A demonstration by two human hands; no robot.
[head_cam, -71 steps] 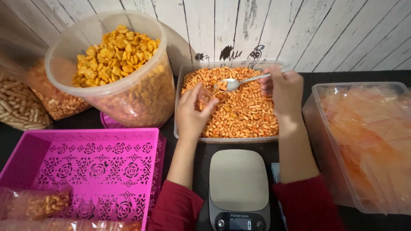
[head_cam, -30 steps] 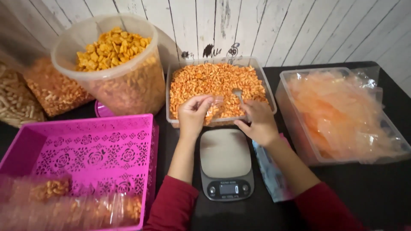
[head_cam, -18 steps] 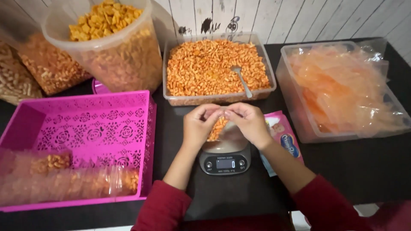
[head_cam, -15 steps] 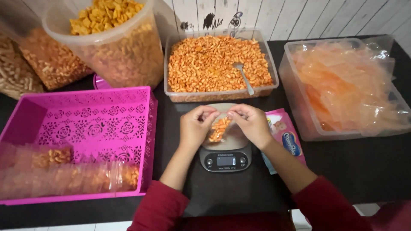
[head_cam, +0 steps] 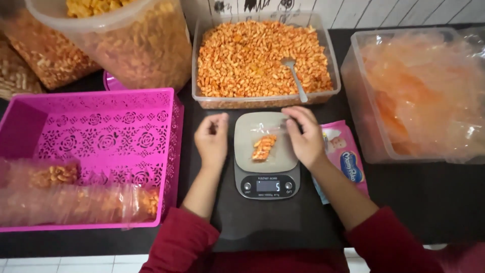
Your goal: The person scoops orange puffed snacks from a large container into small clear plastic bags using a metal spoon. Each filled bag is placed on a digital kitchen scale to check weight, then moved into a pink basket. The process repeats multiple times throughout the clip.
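A dark, matte tabletop (head_cam: 434,202) is seen from above, bounded at the far edge by a wall of whitewashed wooden planks (head_cam: 384,10); a strip of pale tiled floor (head_cam: 65,263) shows along the near edge. A small grey digital kitchen scale (head_cam: 266,151) is set at the centre of the tabletop, and a small clear bag with a few orange snack pieces (head_cam: 264,146) lies flat on its platform. The right hand (head_cam: 304,136) is placed at the scale's right edge, its fingertips pinched on the bag's upper right corner. The left hand (head_cam: 212,139) is held just left of the scale, loosely curled; whether anything is gripped in it cannot be told. Both sleeves are dark red.

Behind the scale, a clear rectangular tub of orange snacks (head_cam: 262,60) is set, with a metal spoon (head_cam: 294,76) resting in it. To the right, a clear bin of empty plastic bags (head_cam: 419,91) is placed. A flat pink-and-blue packet (head_cam: 346,162) lies between scale and bin. On the left, a pink perforated basket (head_cam: 91,136) holds filled bags (head_cam: 76,197). Behind it, a large round tub of yellow snacks (head_cam: 121,40) is seen.
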